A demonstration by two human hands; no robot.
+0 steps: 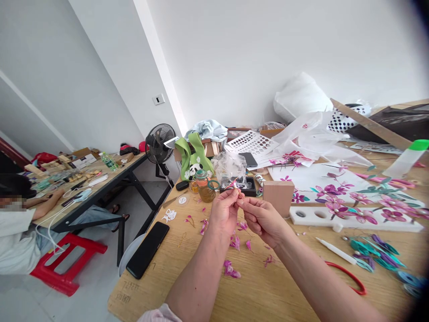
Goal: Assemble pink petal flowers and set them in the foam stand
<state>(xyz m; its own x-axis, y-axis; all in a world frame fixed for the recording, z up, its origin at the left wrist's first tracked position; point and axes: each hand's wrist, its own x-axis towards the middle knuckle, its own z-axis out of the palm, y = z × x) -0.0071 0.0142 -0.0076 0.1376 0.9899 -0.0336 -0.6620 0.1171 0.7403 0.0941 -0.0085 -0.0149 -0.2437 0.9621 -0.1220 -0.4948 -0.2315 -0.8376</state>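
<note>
Over the wooden table, my left hand (225, 210) pinches a small pink flower (233, 183), which sticks up above the fingertips. My right hand (263, 219) is closed too, its thumb and forefinger meeting the left fingertips just below the flower. What lies between those right fingers is hidden. Beneath both hands, loose magenta petal pieces (231, 269) are scattered on the wood. Finished pink flowers (363, 215) with wire stems stand in a white foam block (313, 216) to the right. A wooden block (278, 197) stands behind my right hand.
A black phone (148, 249) lies at the left table edge. Behind my hands are a glass jar (205, 190) and a green panda bag (194, 161). Teal and purple petals (375, 250), a white pen (336, 250) and red-handled pliers (351, 277) lie right. Another person (16, 241) sits far left.
</note>
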